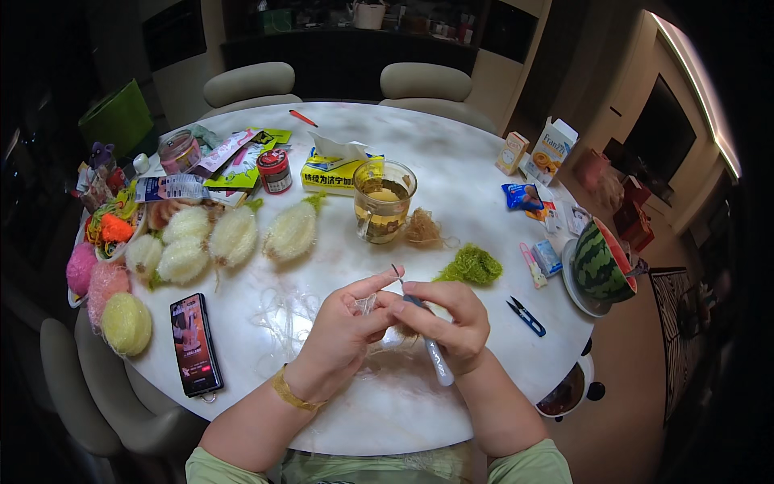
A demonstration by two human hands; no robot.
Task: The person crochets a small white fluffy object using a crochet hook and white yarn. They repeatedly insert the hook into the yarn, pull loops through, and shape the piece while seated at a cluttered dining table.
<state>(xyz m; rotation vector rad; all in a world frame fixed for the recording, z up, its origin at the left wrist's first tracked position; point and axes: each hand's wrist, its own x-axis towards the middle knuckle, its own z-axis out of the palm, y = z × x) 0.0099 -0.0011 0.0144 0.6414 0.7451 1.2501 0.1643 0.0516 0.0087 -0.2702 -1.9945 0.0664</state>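
My right hand [458, 323] grips a crochet hook [438, 362] with a grey handle, its metal tip pointing up by my left fingertips. Between the thumb and fingers of my left hand [344, 320] is a small piece of translucent white yarn [364, 304]. Loose strands of this yarn [281, 327] spread over the table left of my hands. Some brown fibre [406, 330] shows partly under my right hand; its full shape is hidden. Beyond my hands lie a tangle of green yarn [473, 265] and a tangle of brown yarn [423, 228].
On the marble table [387, 423], a glass mug of liquid [382, 209] stands before a tissue pack [329, 172]. Several fuzzy cream pieces [291, 233], yarn balls [126, 323] and a phone [196, 345] lie left. Thread snips [526, 317] and a cut watermelon [598, 266] are right.
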